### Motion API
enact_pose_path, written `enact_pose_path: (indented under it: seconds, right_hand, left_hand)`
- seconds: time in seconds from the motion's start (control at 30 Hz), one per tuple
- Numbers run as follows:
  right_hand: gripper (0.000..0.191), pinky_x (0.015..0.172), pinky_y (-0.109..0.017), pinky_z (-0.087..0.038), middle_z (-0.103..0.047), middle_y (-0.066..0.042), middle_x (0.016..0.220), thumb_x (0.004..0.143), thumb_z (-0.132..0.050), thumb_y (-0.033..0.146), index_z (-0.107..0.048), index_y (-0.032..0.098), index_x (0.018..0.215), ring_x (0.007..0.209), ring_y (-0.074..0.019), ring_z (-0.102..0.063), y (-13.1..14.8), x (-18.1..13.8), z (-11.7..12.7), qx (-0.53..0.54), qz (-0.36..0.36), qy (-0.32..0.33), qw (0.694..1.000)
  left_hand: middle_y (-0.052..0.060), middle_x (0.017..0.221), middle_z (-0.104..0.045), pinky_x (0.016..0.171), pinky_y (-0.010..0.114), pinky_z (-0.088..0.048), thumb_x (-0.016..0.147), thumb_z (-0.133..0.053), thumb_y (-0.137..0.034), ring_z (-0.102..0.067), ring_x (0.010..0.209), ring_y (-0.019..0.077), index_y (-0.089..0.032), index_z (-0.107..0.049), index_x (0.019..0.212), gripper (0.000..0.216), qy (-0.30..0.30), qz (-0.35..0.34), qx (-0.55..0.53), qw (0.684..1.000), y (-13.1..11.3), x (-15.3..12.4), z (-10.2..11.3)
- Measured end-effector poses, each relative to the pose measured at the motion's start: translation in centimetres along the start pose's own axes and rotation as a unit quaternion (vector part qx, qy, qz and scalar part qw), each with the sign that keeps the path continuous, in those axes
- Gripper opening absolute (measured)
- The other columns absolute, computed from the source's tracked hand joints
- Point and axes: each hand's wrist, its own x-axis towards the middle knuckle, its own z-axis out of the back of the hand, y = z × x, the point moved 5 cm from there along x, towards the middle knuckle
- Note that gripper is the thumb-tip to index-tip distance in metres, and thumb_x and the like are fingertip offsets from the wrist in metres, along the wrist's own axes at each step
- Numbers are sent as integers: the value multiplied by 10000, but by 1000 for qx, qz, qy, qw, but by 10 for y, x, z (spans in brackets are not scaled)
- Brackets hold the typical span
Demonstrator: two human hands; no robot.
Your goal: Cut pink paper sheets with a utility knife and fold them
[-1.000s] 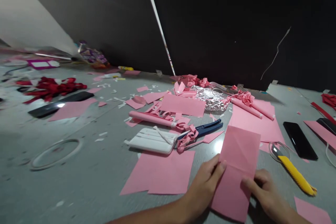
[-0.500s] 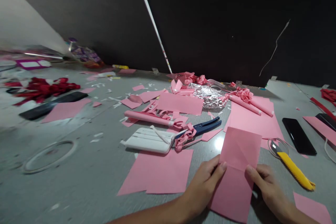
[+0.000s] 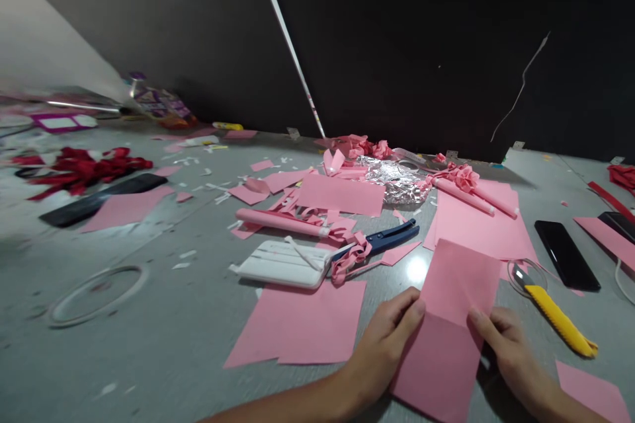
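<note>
A pink paper sheet (image 3: 449,324) lies on the grey table at the near right, creased across its middle with the far half tipped up. My left hand (image 3: 384,344) pinches its left edge at the crease, fingers closed on the paper. My right hand (image 3: 506,350) grips the right edge at the same crease, fingers curled onto it.
A yellow utility knife (image 3: 558,320) lies just right of the sheet. Blue-handled scissors (image 3: 391,236), a white flat case (image 3: 282,264), pink paper rolls (image 3: 282,223), foil (image 3: 397,182) and loose pink sheets (image 3: 302,330) lie ahead and left. Black phones (image 3: 565,254) rest at the right.
The sheet's far half has tipped slightly to the right while both hands keep hold at the crease. The camera has shifted a little.
</note>
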Motion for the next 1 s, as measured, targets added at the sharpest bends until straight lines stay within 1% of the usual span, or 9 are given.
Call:
enact_pose_path:
  seconds: [0.13,0.33,0.47,0.6,0.7,0.8,1.0]
  right_hand:
    - [765,556,-320,-283,-312,24,621,845,-576,949,-401,259,563,588,-159,-265,1,0,1,-1,5,-6,1000]
    - [767,560,-317,-269,-294,34,630,841,-596,951,-401,259,575,599,-154,-239,0,-2,1,21,-5,1,1000]
    - [721,567,-312,-271,-337,31,647,876,-634,895,-469,246,609,606,-154,-254,-8,-2,2,76,-24,-2,997]
    - [692,569,-311,-271,-362,30,650,884,-662,866,-516,237,634,602,-153,-271,-17,-1,1,117,-39,-2,992]
    - [717,579,-312,-280,-394,16,656,861,-656,896,-517,233,627,618,-160,-306,-14,-2,2,96,-38,-3,995]
    - [746,577,-310,-290,-389,16,638,839,-643,925,-485,237,597,615,-160,-307,-8,-2,3,69,-34,-12,997]
    - [777,565,-305,-310,-404,12,625,799,-616,973,-497,234,589,600,-157,-325,-4,-1,1,66,-44,-8,997]
  left_hand:
    - [-14,803,-535,688,287,-387,1046,-562,-733,-452,743,164,-202,-610,843,570,-7,-1,7,1000,1,0,1]
    - [-23,782,-488,666,289,-358,1038,-534,-779,-407,717,160,-208,-565,820,612,-3,10,-17,1000,2,-1,0]
    - [-25,770,-479,663,295,-355,1041,-513,-792,-393,702,159,-214,-542,802,626,-6,18,-41,999,2,-2,-1]
    - [-10,798,-518,706,303,-375,1051,-503,-781,-434,739,171,-206,-572,821,622,-10,24,-29,999,0,-2,-1]
    - [-1,820,-533,726,306,-386,1045,-499,-794,-456,768,181,-199,-596,846,635,-6,30,-22,999,0,-1,-1]
    - [-4,812,-525,715,303,-381,1043,-503,-795,-449,761,179,-198,-597,849,634,1,33,-26,999,2,-1,-1]
    - [-15,785,-508,684,299,-369,1038,-512,-797,-426,725,171,-208,-578,822,630,1,34,-31,999,2,-2,-1]
